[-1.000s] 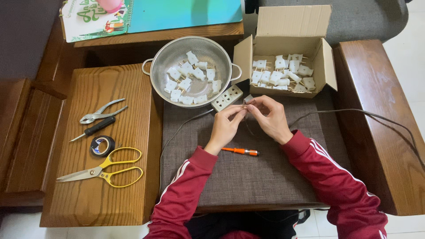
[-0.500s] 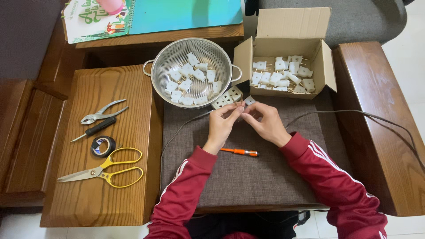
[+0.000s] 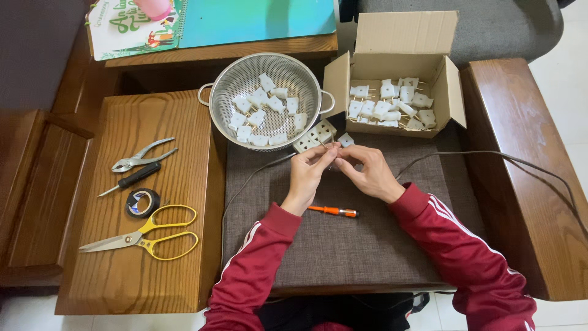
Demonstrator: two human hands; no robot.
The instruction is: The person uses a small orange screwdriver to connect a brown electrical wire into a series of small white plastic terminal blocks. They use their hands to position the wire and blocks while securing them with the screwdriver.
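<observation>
My left hand (image 3: pixel 308 175) and my right hand (image 3: pixel 365 171) meet over the grey cushion (image 3: pixel 343 245), fingers pinched around a small white plug piece (image 3: pixel 346 140) with thin metal prongs. A white multi-socket block (image 3: pixel 313 135) lies just above my fingertips, beside the metal colander (image 3: pixel 264 104), which holds several white plug pieces. The open cardboard box (image 3: pixel 398 79) to the right holds several more. An orange screwdriver (image 3: pixel 334 211) lies on the cushion below my hands.
On the wooden armrest (image 3: pixel 147 245) at left lie pliers (image 3: pixel 139 156), a black screwdriver (image 3: pixel 131 179), a roll of black tape (image 3: pixel 143 202) and yellow scissors (image 3: pixel 144 234). A dark cable (image 3: pixel 520 165) crosses the right armrest. A colourful book (image 3: pixel 214 21) lies at the top.
My hands have shifted slightly down and left from the socket block, still pinching the small plug piece between them.
</observation>
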